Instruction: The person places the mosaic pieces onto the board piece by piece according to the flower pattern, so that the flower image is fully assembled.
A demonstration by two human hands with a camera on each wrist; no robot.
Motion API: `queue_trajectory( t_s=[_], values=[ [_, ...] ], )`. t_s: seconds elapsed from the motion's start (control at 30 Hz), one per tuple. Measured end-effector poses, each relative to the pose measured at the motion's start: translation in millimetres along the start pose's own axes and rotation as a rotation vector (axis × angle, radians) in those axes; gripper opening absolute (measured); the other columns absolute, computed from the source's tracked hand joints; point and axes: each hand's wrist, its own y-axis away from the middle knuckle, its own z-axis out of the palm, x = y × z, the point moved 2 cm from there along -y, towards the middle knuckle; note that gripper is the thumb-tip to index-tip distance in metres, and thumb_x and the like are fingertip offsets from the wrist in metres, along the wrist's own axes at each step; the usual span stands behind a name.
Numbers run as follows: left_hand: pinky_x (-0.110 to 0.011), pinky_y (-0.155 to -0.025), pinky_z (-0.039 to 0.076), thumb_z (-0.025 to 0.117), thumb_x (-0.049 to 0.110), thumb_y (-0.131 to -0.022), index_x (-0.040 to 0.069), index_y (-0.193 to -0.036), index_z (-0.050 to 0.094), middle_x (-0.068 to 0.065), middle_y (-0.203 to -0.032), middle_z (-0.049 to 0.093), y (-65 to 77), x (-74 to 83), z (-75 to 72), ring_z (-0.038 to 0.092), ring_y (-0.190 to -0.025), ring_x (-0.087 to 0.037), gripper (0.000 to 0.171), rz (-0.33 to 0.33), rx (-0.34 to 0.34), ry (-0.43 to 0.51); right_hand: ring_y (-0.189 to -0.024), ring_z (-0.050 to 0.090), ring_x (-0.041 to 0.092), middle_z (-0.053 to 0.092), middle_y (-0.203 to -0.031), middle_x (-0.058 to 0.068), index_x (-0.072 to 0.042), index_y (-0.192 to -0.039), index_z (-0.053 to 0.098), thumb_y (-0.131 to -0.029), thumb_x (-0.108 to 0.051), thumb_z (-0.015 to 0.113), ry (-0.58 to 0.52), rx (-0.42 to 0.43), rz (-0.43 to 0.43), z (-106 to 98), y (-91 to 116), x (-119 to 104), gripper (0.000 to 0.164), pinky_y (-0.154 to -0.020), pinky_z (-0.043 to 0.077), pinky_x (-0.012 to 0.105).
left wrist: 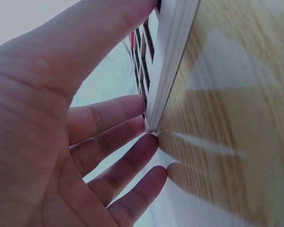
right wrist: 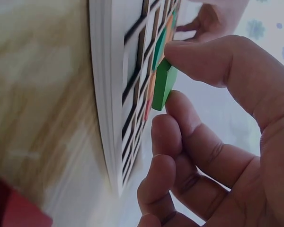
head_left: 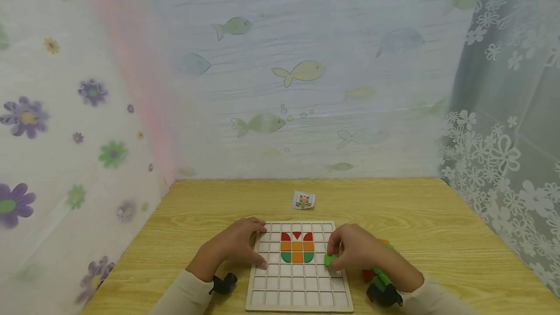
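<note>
A wooden grid board [head_left: 302,309] lies on the table with a pattern of tiles in its upper middle. Red tiles [head_left: 297,235] form the top row, orange tiles [head_left: 297,246] sit below, and dark green rounded tiles [head_left: 286,257] flank the lowest orange one. My left hand [head_left: 238,243] rests at the board's left side, fingers fairly straight and touching its edge. Between thumb and index finger, my right hand [head_left: 356,247] pinches a bright green tile [right wrist: 164,87] just over the right part of the grid.
Beyond the board lies a small printed card [head_left: 304,200] with a coloured flower-like pattern on a grid. Loose red, green and orange tiles [head_left: 369,274] lie right of the board, partly hidden under my right forearm. A fish-patterned curtain [head_left: 302,125] hangs behind the table.
</note>
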Motion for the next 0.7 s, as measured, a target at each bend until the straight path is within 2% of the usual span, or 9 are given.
queue_trajectory(
  t_s=[0.33,0.7],
  values=[
    [-0.058,-0.117,0.039,0.092,0.060,-0.068,0.012,-0.141,0.064,-0.007,-0.157,0.050,-0.2,-1.6,0.9,0.042,-0.148,-0.036,0.091,0.001,0.002,-0.011,-0.069,0.057,0.009,0.067,-0.080,-0.005,-0.020,-0.079,0.074,-0.073,-0.020,0.091,-0.045,-0.039,0.016,13,-2,-7,0.019,-0.060,0.050,0.025],
    [-0.058,-0.117,0.040,0.091,0.059,-0.070,0.011,-0.140,0.064,-0.008,-0.156,0.051,-0.2,-0.4,-0.3,0.043,-0.147,-0.036,0.089,0.011,-0.002,-0.015,-0.065,0.054,0.007,0.065,-0.073,-0.008,-0.019,-0.080,0.075,-0.074,-0.018,0.091,-0.055,-0.048,0.017,17,-2,-11,0.017,-0.058,0.048,0.024]
  ],
)
